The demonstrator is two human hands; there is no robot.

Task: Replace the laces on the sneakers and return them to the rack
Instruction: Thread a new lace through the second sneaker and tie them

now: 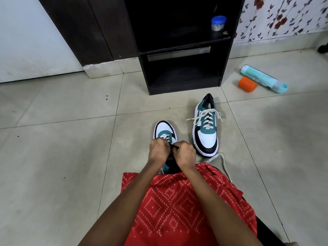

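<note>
Both hands pinch a dark lace over the near sneaker [165, 133].
The left hand [158, 151] and right hand [184, 154] are closed on the lace [173, 147] (toe pointing away, toward the rack [179, 50]).

Both hands, left hand [158, 150] and right hand [184, 153], cover the middle of the near sneaker [165, 132]; its heel is hidden under red cloth [177, 201]. What the fingers [174, 146] pinch is dark and too small to tell. A loose lace [224, 164] at centre right runs behind the cloth. The rack [179, 50] is cut off by the top edge, its shelves too dark to read. The jar [218, 23] contents are blurred.
</note>
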